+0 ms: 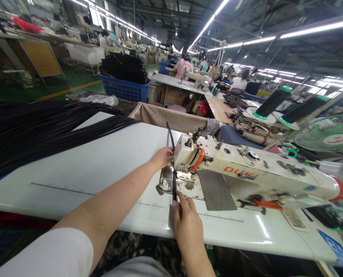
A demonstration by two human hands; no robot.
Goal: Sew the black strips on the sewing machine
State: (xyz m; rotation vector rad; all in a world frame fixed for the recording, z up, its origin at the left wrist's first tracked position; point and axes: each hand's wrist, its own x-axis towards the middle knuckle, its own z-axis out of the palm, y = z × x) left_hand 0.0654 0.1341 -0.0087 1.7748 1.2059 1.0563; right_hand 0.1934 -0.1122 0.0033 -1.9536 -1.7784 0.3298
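Note:
A narrow black strip runs front to back past the needle end of a white sewing machine. My left hand is closed on the strip behind the needle area, its fingertips partly hidden by the machine head. Beyond it the strip's far end sticks up, bent. Closer to me, my right hand pinches the strip between thumb and fingers at the front of the metal needle plate. The presser foot and needle are too small to make out clearly.
Many long black strips lie over the table's left side. A fabric-lined trough borders the back edge. A blue basket of black pieces stands behind. Thread cones and a green fan are at right. Other people sit farther off.

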